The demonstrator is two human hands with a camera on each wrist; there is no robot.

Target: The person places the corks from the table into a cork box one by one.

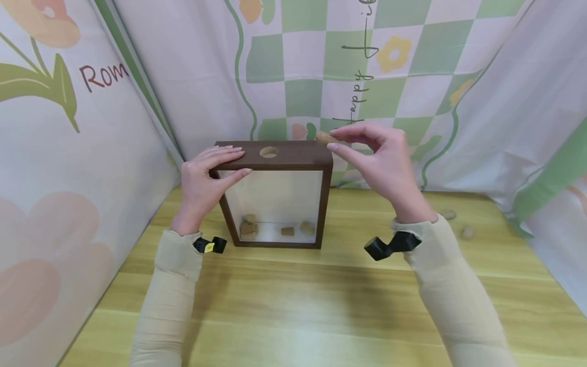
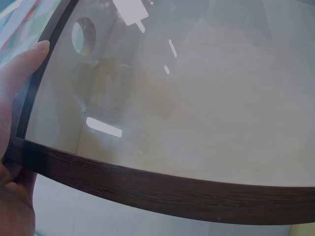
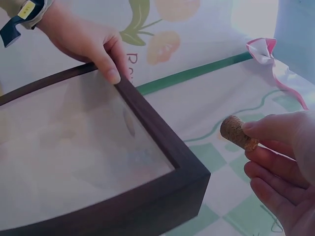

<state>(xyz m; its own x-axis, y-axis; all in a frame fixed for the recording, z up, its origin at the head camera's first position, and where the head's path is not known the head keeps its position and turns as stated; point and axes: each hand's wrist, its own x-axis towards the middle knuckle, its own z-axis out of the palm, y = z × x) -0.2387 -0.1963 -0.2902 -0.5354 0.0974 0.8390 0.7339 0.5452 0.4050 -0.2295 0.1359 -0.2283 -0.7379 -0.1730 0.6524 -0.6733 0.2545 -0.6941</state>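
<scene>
Box upright on desk; left hand clasps its top corner, I judge for steadiness. Right hand pinches cork sidewise, presumably leaving one end free.

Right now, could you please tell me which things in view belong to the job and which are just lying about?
Seems part of the job:
cork, pinched by the right hand
box, gripped by the left hand
cork pieces inside the box
probably the loose pieces at right

Just around:
table
patterned cloth
ribbon bow
</scene>
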